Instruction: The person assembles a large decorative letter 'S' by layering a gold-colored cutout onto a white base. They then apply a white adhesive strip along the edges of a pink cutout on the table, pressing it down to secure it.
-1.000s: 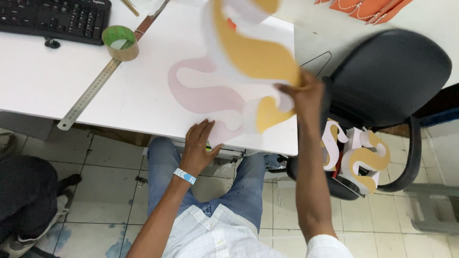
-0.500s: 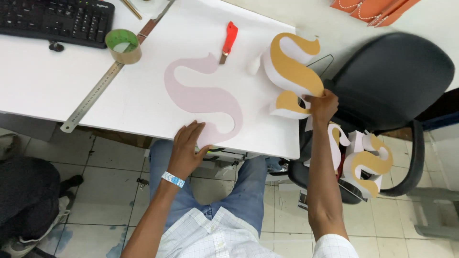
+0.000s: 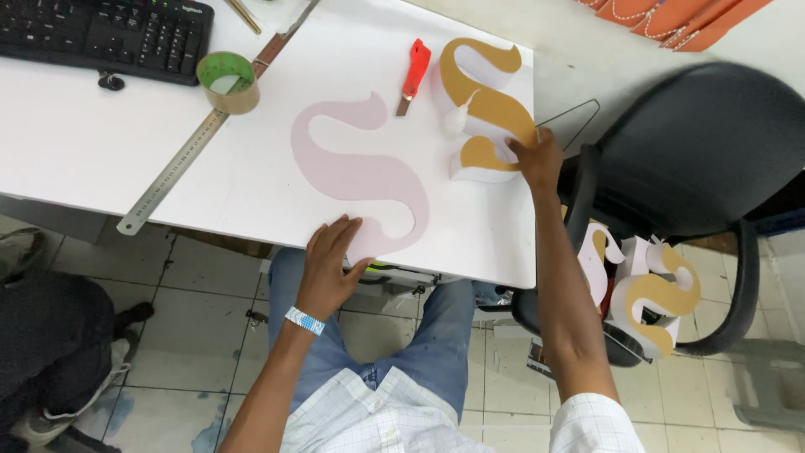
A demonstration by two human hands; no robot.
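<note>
Gold-faced, white-walled three-dimensional S-shaped letter (image 3: pixel 482 113): lies face up on white board (image 3: pixel 251 180), near right edge, lower end under right hand's fingers. Flat pale-pink S-shaped cutout (image 3: pixel 360 172): lies flat at board centre, lower tail at near edge, under left hand's fingertips.

- One head-worn view, looking steeply down from above the seated person (lap and floor tiles show below).
- It takes in the white desk (image 3: pixel 101 151) at arm's length.

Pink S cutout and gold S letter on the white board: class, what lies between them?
In the head view, an orange utility knife lies between the pink S cutout and the gold S letter, near their upper ends.
</note>
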